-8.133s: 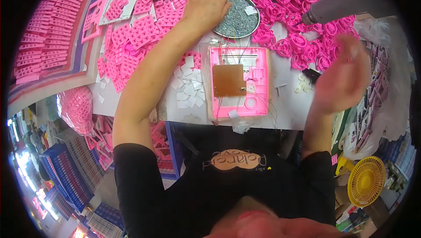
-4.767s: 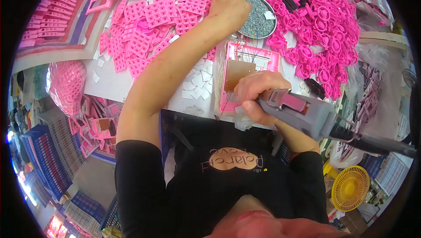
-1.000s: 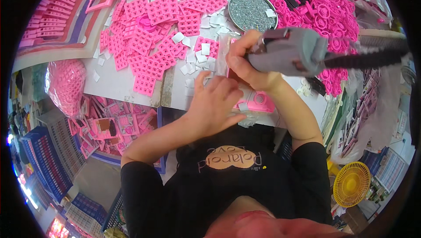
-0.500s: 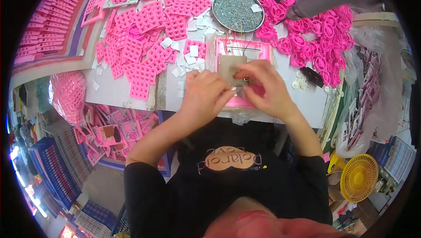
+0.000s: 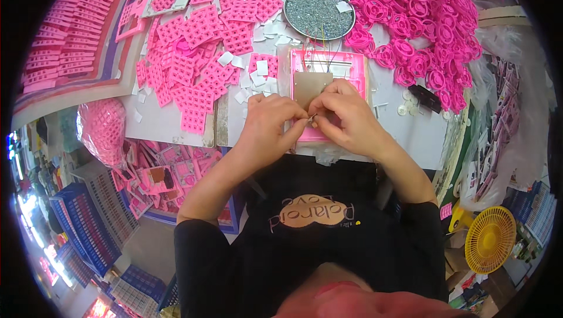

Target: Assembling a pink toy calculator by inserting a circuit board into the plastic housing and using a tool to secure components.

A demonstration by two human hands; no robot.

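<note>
In front of me on the table lies a pink plastic housing [image 5: 359, 72], open side up. A flat grey-brown board [image 5: 309, 86] rests in it, and thin wires [image 5: 330, 54] run out past its far edge. Over the near part of the housing, my left hand [image 5: 271, 120] and my right hand [image 5: 347, 114] meet fingertip to fingertip. Both are closed in a pinch around a tiny piece [image 5: 311, 120], too small and covered to name. Some clear plastic film [image 5: 329, 154] sticks out under the housing's near edge.
A round metal tray of small screws [image 5: 319, 13] stands beyond the housing. Pink button pads [image 5: 193, 72] and white paper squares [image 5: 258, 77] are spread leftward. Pink ring-shaped parts [image 5: 431, 31] are heaped at right, beside white discs [image 5: 407, 107]. A bin of pink parts [image 5: 170, 177] sits below the table's left edge.
My right hand's fingers have closed and come to my left fingertips. The grey tool over the pink rings has swung away toward the far right. The whole view has shifted slightly.
</note>
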